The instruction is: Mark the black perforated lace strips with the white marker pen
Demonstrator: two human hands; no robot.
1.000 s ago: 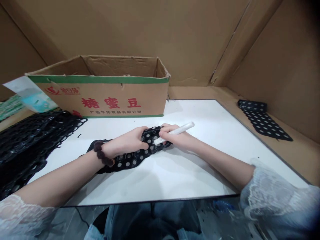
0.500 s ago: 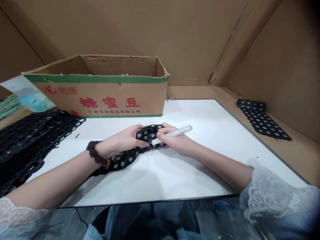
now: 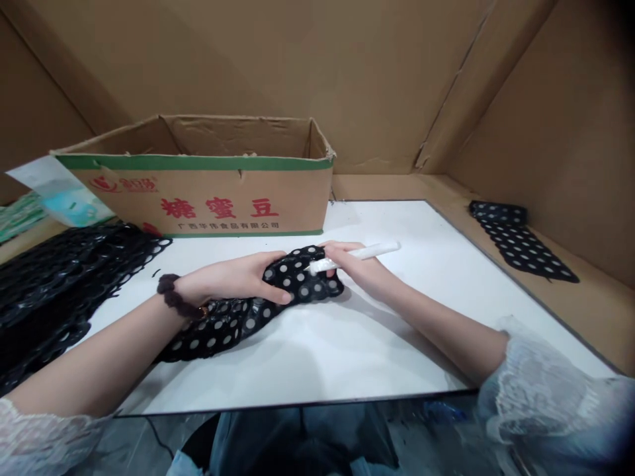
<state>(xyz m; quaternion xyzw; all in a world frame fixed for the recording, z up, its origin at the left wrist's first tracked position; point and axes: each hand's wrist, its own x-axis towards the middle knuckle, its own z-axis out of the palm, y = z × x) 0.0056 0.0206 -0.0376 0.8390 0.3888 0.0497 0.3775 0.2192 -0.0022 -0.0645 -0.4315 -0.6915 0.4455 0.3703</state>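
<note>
A black strip with pale round dots (image 3: 300,277) lies slantwise across the white tabletop. My left hand (image 3: 243,277) grips it from the left, thumb on top and the other fingers behind the strip. In my right hand (image 3: 350,261) is a slim white pen-like tool (image 3: 372,250), pinched between the fingers. Its tip touches or hovers just over the dotted piece near the far end; which of the two cannot be told. The fingers of my right hand are at the strip's upper right edge.
An open cardboard box (image 3: 238,192) with red lettering stands behind my hands. Black openwork strips (image 3: 54,284) are heaped at the left, beside a white and blue packet (image 3: 64,192). Another dotted strip (image 3: 526,244) rests on cardboard at the right.
More of the dotted strip shows between my hands, and its end now sticks out at the right. My right hand has shifted slightly right with the white tool, which lies flatter.
</note>
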